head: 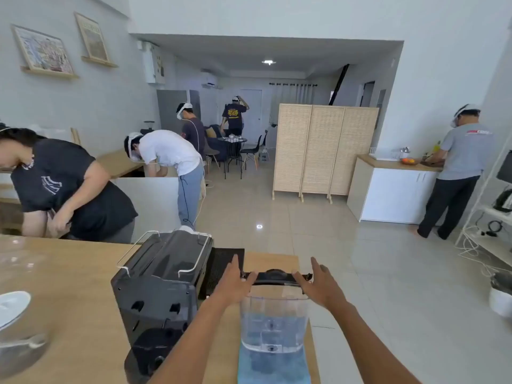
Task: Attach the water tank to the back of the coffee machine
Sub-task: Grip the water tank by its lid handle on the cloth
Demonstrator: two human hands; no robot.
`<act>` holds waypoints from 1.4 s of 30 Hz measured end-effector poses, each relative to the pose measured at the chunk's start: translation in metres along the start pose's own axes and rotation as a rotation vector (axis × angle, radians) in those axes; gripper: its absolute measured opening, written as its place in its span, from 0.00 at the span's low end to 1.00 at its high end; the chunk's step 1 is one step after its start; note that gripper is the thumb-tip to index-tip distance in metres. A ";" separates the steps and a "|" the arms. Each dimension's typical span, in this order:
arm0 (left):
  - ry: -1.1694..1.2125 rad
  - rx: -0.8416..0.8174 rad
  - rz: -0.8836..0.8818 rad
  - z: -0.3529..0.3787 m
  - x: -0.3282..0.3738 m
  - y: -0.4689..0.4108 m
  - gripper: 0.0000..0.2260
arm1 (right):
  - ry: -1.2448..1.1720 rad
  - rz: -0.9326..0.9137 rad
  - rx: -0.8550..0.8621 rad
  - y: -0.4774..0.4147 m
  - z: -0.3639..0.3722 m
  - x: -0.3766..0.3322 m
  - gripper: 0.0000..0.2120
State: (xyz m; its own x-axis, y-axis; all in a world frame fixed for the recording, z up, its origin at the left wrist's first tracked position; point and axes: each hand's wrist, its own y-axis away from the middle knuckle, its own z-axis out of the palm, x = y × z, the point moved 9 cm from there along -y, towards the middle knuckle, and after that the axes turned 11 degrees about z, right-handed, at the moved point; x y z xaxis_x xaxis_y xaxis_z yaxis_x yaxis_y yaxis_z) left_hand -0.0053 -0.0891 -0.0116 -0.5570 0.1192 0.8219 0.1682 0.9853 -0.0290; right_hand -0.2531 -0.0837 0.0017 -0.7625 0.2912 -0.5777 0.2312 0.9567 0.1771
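1. The wooden table point(69, 273) carries everything.
2. The coffee machine point(160, 284) stands with its back toward the wearer, left of the tank.
3. The water tank point(274, 322) stands upright on a blue cloth point(274, 367), just beside the machine.
4. The left hand point(232, 284) and right hand point(321, 284) flank its black lid point(277, 277), fingers open, touching the ends; the left is nearer the machine.
5. No readable labels.
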 end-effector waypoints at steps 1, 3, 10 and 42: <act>0.020 0.020 -0.003 0.003 -0.001 -0.002 0.44 | -0.035 0.003 -0.016 -0.001 0.003 0.001 0.49; 0.055 0.038 -0.054 0.007 -0.005 -0.001 0.46 | -0.065 0.039 -0.050 -0.002 0.007 0.006 0.49; 0.155 -0.009 -0.184 0.022 -0.035 -0.001 0.50 | -0.124 0.003 -0.109 0.002 0.011 0.005 0.45; 0.278 0.251 0.067 -0.002 -0.026 0.014 0.34 | -0.555 -0.140 -0.041 0.004 0.014 0.017 0.31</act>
State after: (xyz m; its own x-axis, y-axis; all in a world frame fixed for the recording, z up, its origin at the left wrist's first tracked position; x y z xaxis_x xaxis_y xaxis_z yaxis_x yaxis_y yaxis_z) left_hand 0.0136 -0.0784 -0.0325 -0.3035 0.1809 0.9355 -0.0270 0.9798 -0.1982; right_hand -0.2564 -0.0748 -0.0179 -0.3502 0.1298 -0.9277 0.1185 0.9885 0.0935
